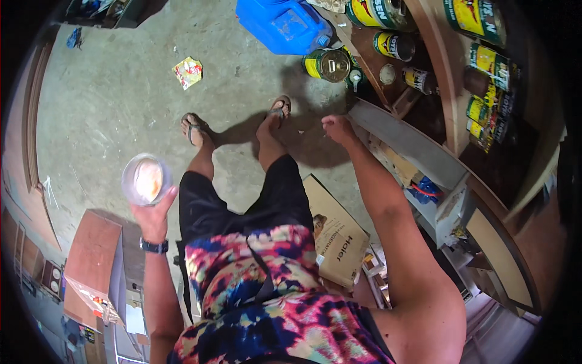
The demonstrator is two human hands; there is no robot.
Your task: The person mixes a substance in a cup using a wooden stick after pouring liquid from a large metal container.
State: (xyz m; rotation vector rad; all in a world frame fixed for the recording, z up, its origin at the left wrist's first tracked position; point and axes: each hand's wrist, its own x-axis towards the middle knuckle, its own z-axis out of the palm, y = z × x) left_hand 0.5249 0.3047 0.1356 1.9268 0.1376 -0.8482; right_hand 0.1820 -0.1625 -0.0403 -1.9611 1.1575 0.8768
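My left hand (154,212), a watch at its wrist, is closed round a clear plastic cup (147,179) with a pale, creamy-white substance in it, held out at the left beside my thigh. My right hand (336,129) is held forward at the right, its fingers curled, near the lower edge of the shelving (445,97); whether it holds anything small I cannot make out. My sandalled feet stand apart on the concrete floor (109,103) between the hands.
Cans (324,65) stand on the floor and shelves at the upper right, beside a blue jerrycan (273,24). A small wrapper (188,73) lies ahead. A cardboard box (339,249) is beside my right leg. Boards (36,121) and a wooden piece (91,255) are at the left.
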